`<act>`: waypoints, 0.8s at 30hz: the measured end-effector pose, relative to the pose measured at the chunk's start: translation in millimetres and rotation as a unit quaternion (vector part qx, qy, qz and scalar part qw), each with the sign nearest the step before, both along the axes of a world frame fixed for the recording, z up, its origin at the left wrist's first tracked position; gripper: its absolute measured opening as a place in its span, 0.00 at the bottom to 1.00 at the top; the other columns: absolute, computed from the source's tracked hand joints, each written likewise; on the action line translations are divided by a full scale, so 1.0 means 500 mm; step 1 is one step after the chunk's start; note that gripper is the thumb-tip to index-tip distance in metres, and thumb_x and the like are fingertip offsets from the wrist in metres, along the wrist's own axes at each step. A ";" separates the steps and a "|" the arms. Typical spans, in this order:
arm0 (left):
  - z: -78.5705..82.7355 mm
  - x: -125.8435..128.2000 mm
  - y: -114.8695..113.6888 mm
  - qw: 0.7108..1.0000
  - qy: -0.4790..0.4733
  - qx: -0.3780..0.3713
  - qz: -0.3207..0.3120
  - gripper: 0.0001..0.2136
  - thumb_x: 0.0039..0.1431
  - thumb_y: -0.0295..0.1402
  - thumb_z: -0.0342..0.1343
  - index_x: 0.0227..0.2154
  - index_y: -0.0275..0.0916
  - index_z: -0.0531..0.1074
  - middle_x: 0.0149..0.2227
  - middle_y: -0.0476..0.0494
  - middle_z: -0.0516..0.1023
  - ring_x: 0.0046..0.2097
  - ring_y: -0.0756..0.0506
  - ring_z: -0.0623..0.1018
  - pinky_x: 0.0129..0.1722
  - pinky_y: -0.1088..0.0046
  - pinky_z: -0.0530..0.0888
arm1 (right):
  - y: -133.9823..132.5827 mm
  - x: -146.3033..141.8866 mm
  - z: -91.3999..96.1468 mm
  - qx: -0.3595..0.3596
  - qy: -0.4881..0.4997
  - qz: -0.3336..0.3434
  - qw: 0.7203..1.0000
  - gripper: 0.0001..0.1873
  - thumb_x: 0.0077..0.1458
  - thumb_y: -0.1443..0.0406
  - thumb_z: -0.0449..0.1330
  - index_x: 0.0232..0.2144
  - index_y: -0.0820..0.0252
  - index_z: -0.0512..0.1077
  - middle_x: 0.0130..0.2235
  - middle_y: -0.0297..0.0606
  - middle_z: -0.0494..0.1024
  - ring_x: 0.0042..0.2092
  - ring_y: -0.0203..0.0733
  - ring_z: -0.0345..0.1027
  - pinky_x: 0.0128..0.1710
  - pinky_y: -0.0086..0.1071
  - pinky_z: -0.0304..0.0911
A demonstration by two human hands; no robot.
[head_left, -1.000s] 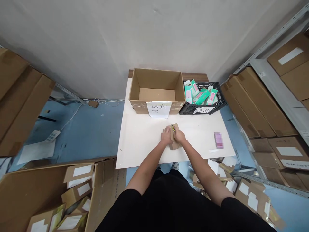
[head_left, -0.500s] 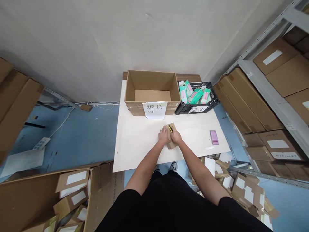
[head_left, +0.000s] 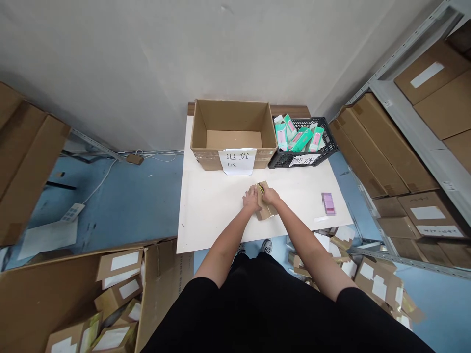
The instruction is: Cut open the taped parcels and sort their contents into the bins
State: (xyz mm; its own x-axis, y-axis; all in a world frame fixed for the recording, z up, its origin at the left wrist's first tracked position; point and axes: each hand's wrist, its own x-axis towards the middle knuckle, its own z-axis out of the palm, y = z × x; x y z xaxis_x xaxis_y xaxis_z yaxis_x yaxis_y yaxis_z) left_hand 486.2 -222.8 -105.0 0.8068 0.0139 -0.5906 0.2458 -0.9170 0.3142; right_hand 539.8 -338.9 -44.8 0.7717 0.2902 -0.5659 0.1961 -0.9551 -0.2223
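A small brown cardboard box (head_left: 266,212) with shiny tape lies on the white table (head_left: 213,206) in front of me. My left hand (head_left: 251,199) grips the box by its left side, fingers over the top edge. In my right hand (head_left: 271,195), closed, is a yellow and black utility knife (head_left: 261,189). The knife lies over the far part of the box's top; whether its blade touches the tape is too small to tell.
Behind stand an open carton (head_left: 231,139) with a paper sign and a black crate (head_left: 324,152) of green-and-pink packets. A blurred purple item (head_left: 328,203) lies at the right. Boxes fill a carton (head_left: 142,304) at lower left, the floor and shelves (head_left: 405,117) at right.
My right hand and the knife have shifted slightly along the box, and the box has turned a little. The whole view has tilted slightly.
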 end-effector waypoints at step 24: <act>-0.007 0.009 0.011 1.000 -0.002 0.031 -0.007 0.68 0.41 0.55 0.75 0.79 0.51 0.39 0.81 0.41 0.33 0.73 0.21 0.55 0.66 0.46 0.69 | -0.175 -0.172 0.038 -0.024 0.171 0.002 0.985 0.40 0.61 0.67 0.60 0.73 0.49 0.59 0.55 0.56 0.79 0.35 0.53 0.82 0.34 0.43 0.77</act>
